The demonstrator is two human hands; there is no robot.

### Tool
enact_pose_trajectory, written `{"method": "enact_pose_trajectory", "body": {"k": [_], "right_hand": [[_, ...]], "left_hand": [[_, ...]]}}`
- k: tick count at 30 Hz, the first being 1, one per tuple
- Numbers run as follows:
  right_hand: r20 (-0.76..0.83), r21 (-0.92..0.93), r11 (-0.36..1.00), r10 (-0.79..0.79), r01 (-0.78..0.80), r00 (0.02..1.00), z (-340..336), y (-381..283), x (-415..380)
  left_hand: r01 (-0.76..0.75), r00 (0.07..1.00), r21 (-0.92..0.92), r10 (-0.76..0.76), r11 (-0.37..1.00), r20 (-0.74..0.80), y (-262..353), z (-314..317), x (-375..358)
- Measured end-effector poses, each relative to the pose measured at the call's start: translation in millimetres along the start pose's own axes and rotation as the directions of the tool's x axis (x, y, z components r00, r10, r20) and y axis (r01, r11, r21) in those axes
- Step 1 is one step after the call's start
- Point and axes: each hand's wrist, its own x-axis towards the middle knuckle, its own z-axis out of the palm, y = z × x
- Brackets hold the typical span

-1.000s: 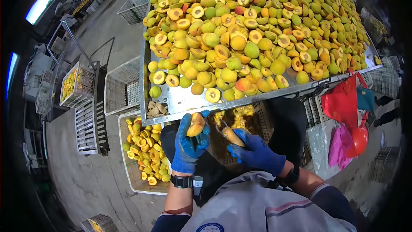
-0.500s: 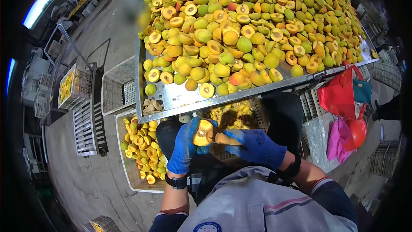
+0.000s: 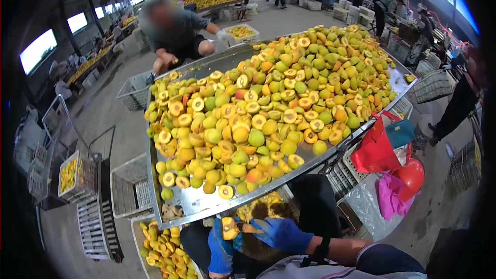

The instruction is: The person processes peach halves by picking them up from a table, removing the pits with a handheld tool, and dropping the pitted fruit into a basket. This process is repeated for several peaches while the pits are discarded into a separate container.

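Note:
In a blue glove, my left hand [image 3: 220,250] is closed around a yellow peach half [image 3: 229,228], its cut face turned up. My right hand [image 3: 285,234], gloved the same way, grips the light brown handle of a small tool [image 3: 251,228]. The tool's tip meets the right side of the peach half, so its shape is hidden. Below and behind the hands is a crate of yellow fruit pieces with dark bits [image 3: 264,207]. Just beyond them stands a metal table [image 3: 204,212] heaped with halved peaches [image 3: 248,124].
Lower left, a crate [image 3: 135,230] holds peach halves. A pale crate [image 3: 116,188] and a slatted cart [image 3: 93,230] stand farther left. To the right lie a red bag [image 3: 369,150], a red helmet [image 3: 412,178] and pink plastic [image 3: 391,194]. A person [image 3: 178,36] sits across the table.
The view has tilted up, so the hands appear lower and more of the hall and other people show. My hands still hold the peach half and the tool.

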Motion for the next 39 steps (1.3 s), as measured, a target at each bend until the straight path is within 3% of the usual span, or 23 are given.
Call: {"method": "enact_pose_trajectory", "body": {"k": [4, 5, 7, 9, 11, 12, 13, 15, 19, 21, 24, 31, 33, 37, 38, 39], "right_hand": [[-0.001, -0.087, 0.995, 0.054, -0.054, 0.999, -8, -3, 0], [-0.067, -0.054, 0.997, -0.056, 0.052, 0.996, -8, 0, 3], [0.009, -0.034, 0.987, -0.156, 0.156, 0.988, -7, 2, -3], [-0.140, 0.154, 0.974, -0.145, 0.166, 0.979, -12, -9, 7], [0.093, 0.456, 0.876, 0.126, -0.155, 0.988, -8, -11, 5], [0.301, 0.603, 0.669, 0.313, -0.434, 0.901, -19, -17, 9], [0.361, 0.585, 0.652, 0.322, -0.482, 0.875, -21, -20, 11], [0.387, 0.559, 0.671, 0.308, -0.487, 0.869, -23, -24, 11], [0.318, 0.532, 0.742, 0.270, -0.407, 0.909, -27, -26, 15], [0.153, 0.495, 0.847, 0.134, -0.193, 0.979, -22, -22, 14], [0.226, 0.464, 0.842, 0.187, -0.274, 0.956, -22, -22, 14], [0.253, 0.415, 0.867, 0.180, -0.275, 0.951, -18, -23, 11], [0.228, 0.373, 0.899, 0.152, -0.230, 0.962, -17, -24, 11], [0.251, 0.249, 0.945, 0.149, -0.213, 0.956, -18, -24, 10], [0.231, 0.277, 0.938, 0.144, -0.207, 0.962, -15, -24, 9], [0.210, 0.306, 0.931, 0.140, -0.201, 0.968, -14, -25, 8]], "left_hand": [[0.068, 0.994, -0.103, -0.060, 0.992, 0.086, -3, -1, 3], [0.027, 0.999, -0.085, -0.030, 0.996, -0.032, -6, 6, 2], [-0.007, 0.996, -0.085, 0.015, 0.996, 0.091, 6, 15, -9], [-0.103, 0.995, -0.014, 0.103, 0.995, -0.003, 6, 25, -10], [0.001, 0.990, -0.054, 0.007, 0.999, 0.138, 14, 13, -9], [0.008, 0.986, -0.091, 0.008, 0.996, 0.166, 13, 8, -7], [0.036, 0.985, -0.105, -0.017, 0.994, 0.174, 15, 8, -5], [0.025, 0.999, -0.157, -0.020, 0.987, 0.037, 21, 20, -8], [0.022, 0.999, -0.081, -0.020, 0.996, 0.036, 26, 22, -12], [0.035, 0.997, 0.011, -0.035, 0.999, 0.069, 29, 23, -16], [0.059, 0.993, -0.017, -0.057, 0.998, 0.107, 30, 19, -16], [0.055, 0.998, -0.029, -0.054, 0.998, 0.041, 14, 14, -14], [-0.313, 0.949, 0.317, 0.302, 0.895, 0.087, 0, 12, -15], [-0.354, 0.933, 0.334, 0.354, 0.873, 0.064, 2, 16, -17], [-0.142, 0.990, 0.056, 0.142, 0.988, 0.002, 5, 10, -10], [0.085, 0.996, -0.231, -0.086, 0.969, 0.006, 7, 7, -6]]}}
